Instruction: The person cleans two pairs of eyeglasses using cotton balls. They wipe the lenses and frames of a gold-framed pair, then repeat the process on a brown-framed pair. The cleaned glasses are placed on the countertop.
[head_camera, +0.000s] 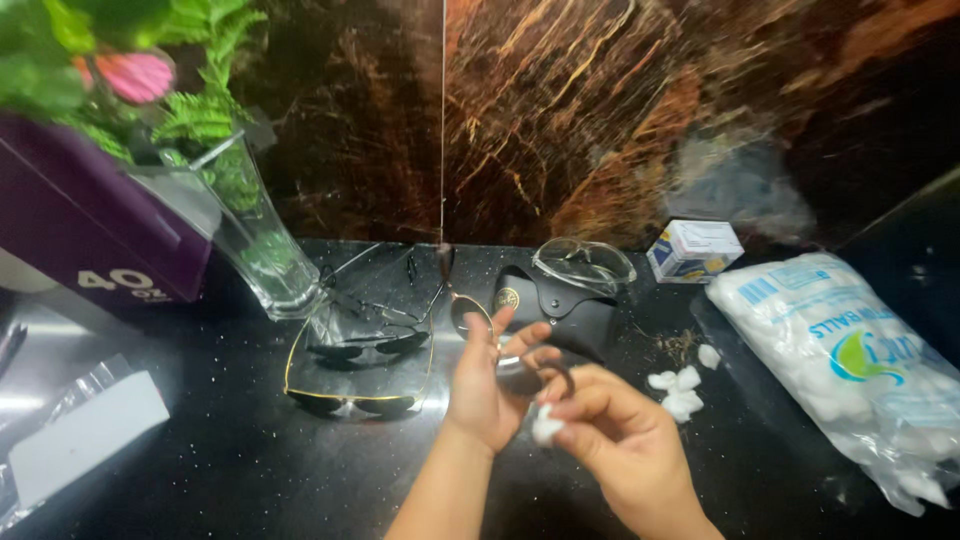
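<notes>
My left hand (487, 385) holds a pair of round sunglasses (470, 312) by the frame, raised over the black counter. One lens sits above my fingers and a temple arm points up toward the wall. My right hand (615, 440) pinches a small white cotton ball (546, 426) just below the other lens, close to my left palm. Loose cotton balls (678, 390) lie on the counter to the right of my hands.
Two pairs of aviator sunglasses (350, 402) lie left of my hands. Behind are a black glasses case (560, 305), clear safety glasses (585, 265), a small box (693, 250), and a glass vase (255, 235) with greenery. A bag of cotton balls (850, 360) lies right; a purple box (80, 220) stands left.
</notes>
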